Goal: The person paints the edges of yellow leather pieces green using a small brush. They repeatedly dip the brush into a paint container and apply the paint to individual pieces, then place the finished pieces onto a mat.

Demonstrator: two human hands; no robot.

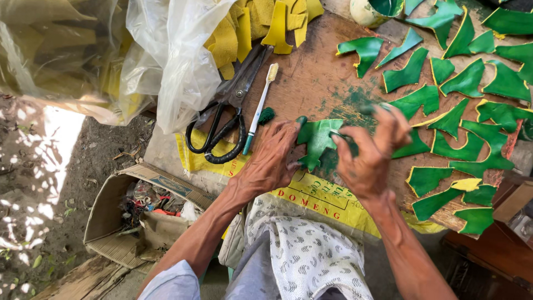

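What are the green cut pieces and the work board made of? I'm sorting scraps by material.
The green cut pieces look like leather or a similar sheet: a glossy green coat, with raw yellow edges showing. The one under the left hand looks alike. The work board seems bare wood, brown, worn and green-stained.

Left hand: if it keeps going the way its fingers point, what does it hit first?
The left hand points up and right, fingertips already on the green cut piece. Beyond that lies bare, green-stained board; probably nothing else in line, though depth is unclear.
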